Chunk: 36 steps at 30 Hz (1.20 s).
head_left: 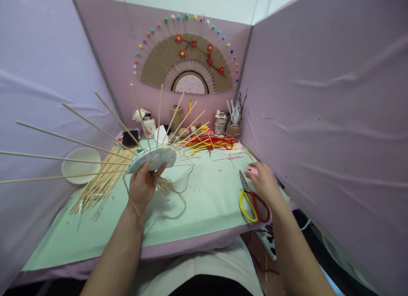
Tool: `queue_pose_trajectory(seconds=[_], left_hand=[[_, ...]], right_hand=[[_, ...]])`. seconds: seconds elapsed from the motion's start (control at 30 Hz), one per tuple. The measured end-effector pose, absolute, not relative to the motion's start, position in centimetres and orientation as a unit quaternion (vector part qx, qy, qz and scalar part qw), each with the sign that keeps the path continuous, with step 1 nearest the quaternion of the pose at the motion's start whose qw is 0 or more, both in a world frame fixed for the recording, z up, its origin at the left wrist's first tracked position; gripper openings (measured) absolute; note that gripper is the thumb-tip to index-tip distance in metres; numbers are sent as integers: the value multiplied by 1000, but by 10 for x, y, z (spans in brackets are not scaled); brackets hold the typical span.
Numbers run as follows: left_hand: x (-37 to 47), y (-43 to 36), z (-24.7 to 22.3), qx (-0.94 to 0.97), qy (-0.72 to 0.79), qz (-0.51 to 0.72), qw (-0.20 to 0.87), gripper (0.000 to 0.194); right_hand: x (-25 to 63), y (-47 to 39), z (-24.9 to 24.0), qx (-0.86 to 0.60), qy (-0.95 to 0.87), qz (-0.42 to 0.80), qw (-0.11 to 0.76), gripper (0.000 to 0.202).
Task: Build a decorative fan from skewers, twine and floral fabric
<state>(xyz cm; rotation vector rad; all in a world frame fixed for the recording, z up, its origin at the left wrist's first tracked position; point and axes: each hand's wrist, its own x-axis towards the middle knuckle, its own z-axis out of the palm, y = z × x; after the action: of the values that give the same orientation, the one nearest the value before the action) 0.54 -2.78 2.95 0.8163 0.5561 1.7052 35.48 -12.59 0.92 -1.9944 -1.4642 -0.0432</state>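
Observation:
My left hand (142, 184) grips a pale, half-round fan base (155, 158) by its lower edge, thumb in front. Several thin wooden sticks (79, 141) radiate from that base. Frayed twine (163, 184) hangs beneath it, and a loose strand curls over the table. Over on the right side, my right hand (263, 181) is closed around a small pink object (253, 171), mostly hidden by the fingers. Just beside that hand lie scissors (250, 198) with one yellow and one red handle, blades pointing away from me.
Loose sticks (103, 181) lie in a pile at left near a white bowl (81, 166). Red and yellow pipe cleaners (210, 143) are heaped at the back, before jars (220, 122). A decorated fan (188, 62) hangs on the back panel; fabric walls flank both sides.

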Motion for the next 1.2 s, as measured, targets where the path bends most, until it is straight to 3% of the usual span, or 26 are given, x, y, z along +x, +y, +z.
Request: queue_pose_trajectory(seconds=[0.17,0.33,0.57,0.77,0.83,0.93,1.2], left_hand=[[9,-30,31,342,231,725,552,25],[8,-30,31,337,233,724,555,27],[2,-30,28,320,220,737,553,22],[3,-31,28,328,215,738,549,22],[4,-32,28,334,217,739,544,23],[6,-33,27,351,225,735,535,26],[7,-25,3,470,302,666,494,38]], right_hand=[[412,-123,-14,-875,-471,10,112,58],[423,-114,-29,-881,-460,56,93,56],[409,-137,-3,-842,-471,77,250,44],[368,-168,37,-656,-399,236,596,46],[348,-172,43,-562,-371,305,673,43],[312,-173,44,-472,-401,366,695,37],[222,-173,27,-408,-535,412,615,48]])
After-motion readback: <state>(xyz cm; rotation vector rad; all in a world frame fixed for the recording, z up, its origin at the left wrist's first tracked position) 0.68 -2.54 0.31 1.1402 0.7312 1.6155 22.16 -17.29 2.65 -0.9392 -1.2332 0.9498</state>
